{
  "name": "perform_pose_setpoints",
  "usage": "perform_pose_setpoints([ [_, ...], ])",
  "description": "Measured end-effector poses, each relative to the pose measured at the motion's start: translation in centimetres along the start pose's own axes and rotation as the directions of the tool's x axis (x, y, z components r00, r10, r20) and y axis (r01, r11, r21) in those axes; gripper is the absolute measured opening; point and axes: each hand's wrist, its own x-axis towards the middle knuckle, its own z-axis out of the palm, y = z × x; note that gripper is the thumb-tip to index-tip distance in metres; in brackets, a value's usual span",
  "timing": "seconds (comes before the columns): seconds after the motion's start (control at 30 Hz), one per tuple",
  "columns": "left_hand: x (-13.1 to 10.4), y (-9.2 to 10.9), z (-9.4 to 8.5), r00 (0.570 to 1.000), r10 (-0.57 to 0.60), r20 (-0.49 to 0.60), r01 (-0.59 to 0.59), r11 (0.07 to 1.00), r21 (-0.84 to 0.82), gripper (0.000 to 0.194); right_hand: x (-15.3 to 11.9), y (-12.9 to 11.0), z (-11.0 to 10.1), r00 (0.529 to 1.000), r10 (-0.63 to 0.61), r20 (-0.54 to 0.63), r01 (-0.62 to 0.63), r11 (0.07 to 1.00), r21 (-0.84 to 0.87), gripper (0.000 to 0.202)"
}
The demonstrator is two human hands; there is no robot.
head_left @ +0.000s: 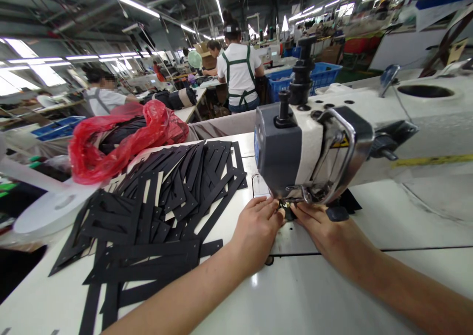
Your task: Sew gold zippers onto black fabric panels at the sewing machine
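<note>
Both hands are at the needle area of a white and grey sewing machine (pixel 279 152). My left hand (pixel 257 231) lies left of the needle, its fingers bent and pressed together on a small dark piece of material (pixel 290 214). From the right, my right hand (pixel 325 229) reaches in with its fingers close together, the tips at the same piece beside the presser foot. Most of that piece is hidden under the fingers and the machine head. Behind my right hand, some black material (pixel 350 202) shows on the machine bed.
Many black flat strips and frame-shaped pieces (pixel 148 256) lie in a loose heap on the white table (pixel 236 308) to the left. Behind them sits a red plastic bag (pixel 162 123) with dark contents. Co-workers (pixel 238 71) and blue crates (pixel 325 74) are farther back.
</note>
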Motion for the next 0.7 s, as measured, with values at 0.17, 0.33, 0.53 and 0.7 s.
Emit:
perform_pose_setpoints([
  [0.17, 0.03, -0.07, 0.09, 0.999, -0.027, 0.019, 0.027, 0.999, -0.017, 0.016, -0.01, 0.25, 0.28, 1.0, -0.006, 0.016, 0.006, 1.0, 0.0, 0.034],
  [0.33, 0.08, -0.19, 0.01, 0.998, -0.041, 0.044, 0.043, 0.998, -0.041, 0.018, 0.05, 0.45, 0.4, 1.0, 0.006, 0.023, -0.006, 1.0, 0.018, 0.033],
  [0.53, 0.27, -0.31, -0.15, 0.998, -0.033, 0.045, 0.035, 0.998, -0.052, 0.017, 0.18, 0.49, 0.28, 0.998, 0.033, 0.055, -0.036, 0.998, 0.049, 0.029],
  [0.7, 0.29, -0.45, -0.11, 0.997, -0.032, 0.065, 0.034, 0.999, -0.038, 0.016, 0.13, 0.57, 0.48, 0.999, 0.043, 0.029, -0.044, 0.998, 0.04, 0.028],
])
